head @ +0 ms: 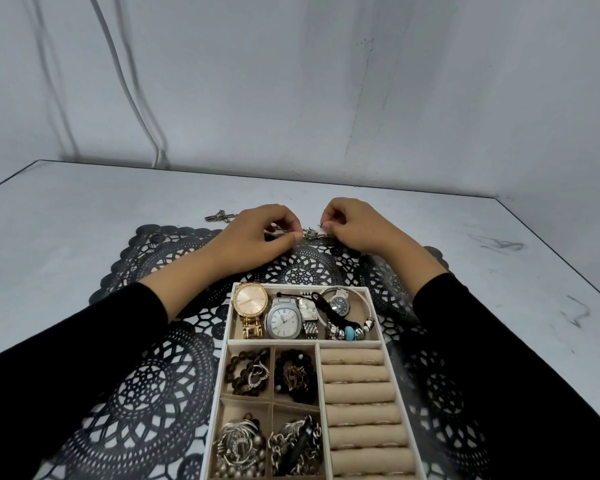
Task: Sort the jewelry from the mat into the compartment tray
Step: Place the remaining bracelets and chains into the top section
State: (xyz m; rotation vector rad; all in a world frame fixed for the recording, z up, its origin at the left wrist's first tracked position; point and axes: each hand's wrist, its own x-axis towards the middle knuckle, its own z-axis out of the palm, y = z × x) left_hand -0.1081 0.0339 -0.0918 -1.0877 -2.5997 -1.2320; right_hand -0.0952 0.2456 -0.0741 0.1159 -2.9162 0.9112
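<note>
Both arms reach forward over the black lace mat (146,368), past the far edge of the compartment tray (321,344), black sleeves pulled to the wrists. Left hand (257,237) palm-down, knuckles up, fingers curled, thumb and forefinger pinched on one end of a silver chain (310,233). Right hand (352,225) mirrors it, fingers curled in, thumb and forefinger pinching the other end of the same short visible stretch. Chain sits between the two hands at the mat's far edge, just above or on the mat; contact can't be told. More silver links (219,215) lie on the white table (84,209) beyond the left hand; whether they join the held piece is hidden by the hand.

Tray sits on the mat near the person, between the forearms. Top long compartment: gold watch (250,301), silver watch (283,318), a small dark-faced watch (339,304), a charm bracelet (350,330). Left small compartments hold bead bracelets and tangled silver chains. Right section: beige ring rolls (357,393).
</note>
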